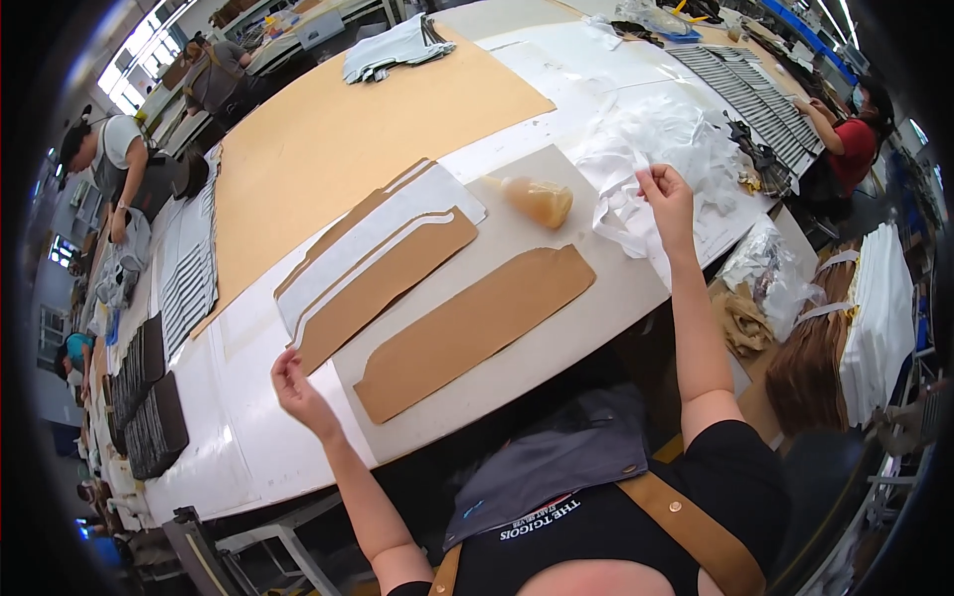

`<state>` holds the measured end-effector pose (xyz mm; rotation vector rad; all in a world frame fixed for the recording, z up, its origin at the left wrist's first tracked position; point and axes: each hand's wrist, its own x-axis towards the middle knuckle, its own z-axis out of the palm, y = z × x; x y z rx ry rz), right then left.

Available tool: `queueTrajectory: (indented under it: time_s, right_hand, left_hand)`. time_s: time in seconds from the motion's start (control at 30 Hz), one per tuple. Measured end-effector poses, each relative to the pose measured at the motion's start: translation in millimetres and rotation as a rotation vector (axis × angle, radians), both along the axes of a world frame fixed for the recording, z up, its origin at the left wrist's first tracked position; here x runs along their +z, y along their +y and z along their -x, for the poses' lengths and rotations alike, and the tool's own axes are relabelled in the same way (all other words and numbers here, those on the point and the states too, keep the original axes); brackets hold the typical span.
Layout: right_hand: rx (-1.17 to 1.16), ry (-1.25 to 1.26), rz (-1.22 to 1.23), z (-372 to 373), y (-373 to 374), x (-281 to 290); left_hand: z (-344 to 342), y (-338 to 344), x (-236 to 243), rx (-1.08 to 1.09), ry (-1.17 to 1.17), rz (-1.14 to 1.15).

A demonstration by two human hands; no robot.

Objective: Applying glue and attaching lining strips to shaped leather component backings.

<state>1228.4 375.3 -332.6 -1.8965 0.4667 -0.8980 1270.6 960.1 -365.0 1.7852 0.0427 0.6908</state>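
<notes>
My left hand (300, 392) has its fingers curled together at the near left end of a brown panel (383, 283) edged with a narrow white strip (407, 230), pinching at that corner. This panel overlaps a white-backed brown piece (368, 221). A plain brown panel (472, 333) lies nearer me on a grey board (442, 407). My right hand (666, 199), raised at the board's right, pinches white ribbon-like strips (621, 223) beside a loose white heap (676, 139). A cone-shaped bag of amber substance (537, 202) rests on the board between my hands.
A large tan sheet (318, 129) covers the far table. Dark stacked pieces (149, 407) sit at left, wrapped bundles (845, 328) at lower right. A worker in white (129, 159) stands left, another in red (850, 149) at right, a person in grey (214, 74) farther back.
</notes>
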Motion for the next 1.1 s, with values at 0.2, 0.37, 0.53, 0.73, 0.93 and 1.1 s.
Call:
queueTrajectory:
  time_s: [0.2,0.37,0.53,0.73,0.93,1.1]
  right_hand:
    - [0.226,-0.143,-0.301,41.7,87.1,47.9]
    - [0.642,0.034,-0.371,75.9,127.2,81.3]
    - [0.749,-0.013,-0.357,94.6,173.3,74.8]
    - [0.862,-0.12,-0.008,94.5,208.1,57.3]
    - [1.037,-0.186,0.353,78.3,200.7,97.9]
    - [1.537,0.398,-0.022,74.0,204.0,68.2]
  left_hand:
    - [29.3,-166.4,51.0,-0.75,0.09,-0.009]
    - [38.1,-232.8,102.1,-0.699,-0.341,-0.339]
    - [57.4,-216.4,96.2,-0.785,-0.125,-0.311]
    - [85.4,-190.4,100.3,-0.84,0.029,0.034]
    - [97.5,-136.4,136.2,-1.223,0.494,-0.257]
    - [96.1,-116.7,125.0,-1.468,0.526,-0.305]
